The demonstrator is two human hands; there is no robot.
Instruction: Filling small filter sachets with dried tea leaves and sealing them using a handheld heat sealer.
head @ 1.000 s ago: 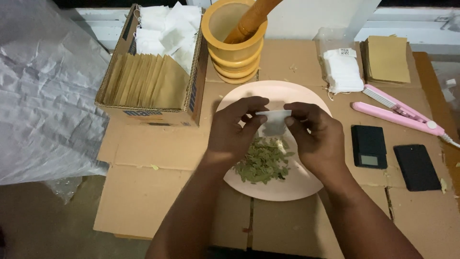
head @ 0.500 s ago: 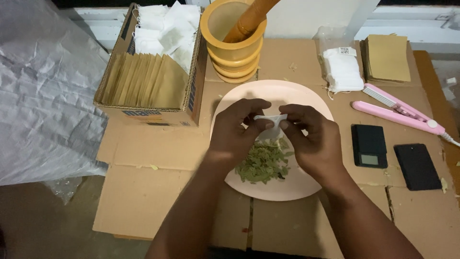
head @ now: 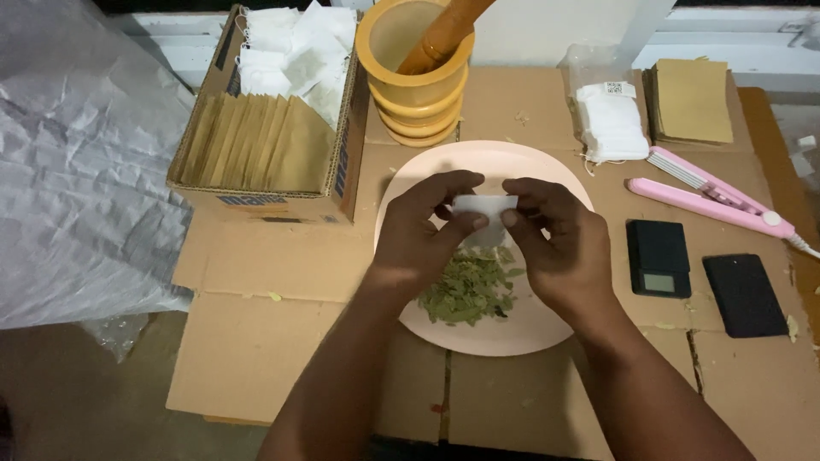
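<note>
Both hands meet over a pale pink plate (head: 444,166) that holds a heap of dried green leaves (head: 468,290). My left hand (head: 423,230) and my right hand (head: 555,243) each pinch one side of a small white paper bag (head: 483,207), held just above the leaves. Fingers cover most of the bag, so its opening is hidden.
A cardboard box (head: 273,145) of brown envelopes and white bags stands at the back left. A yellow mortar with a wooden pestle (head: 418,60) sits behind the plate. To the right lie a pack of white bags (head: 611,124), brown envelopes (head: 692,101), a pink sealer (head: 713,201), a small black scale (head: 658,258) and a black lid (head: 743,294).
Both hands with the white bag have dropped slightly toward the leaves and drawn closer together. Nothing else on the cardboard has moved.
</note>
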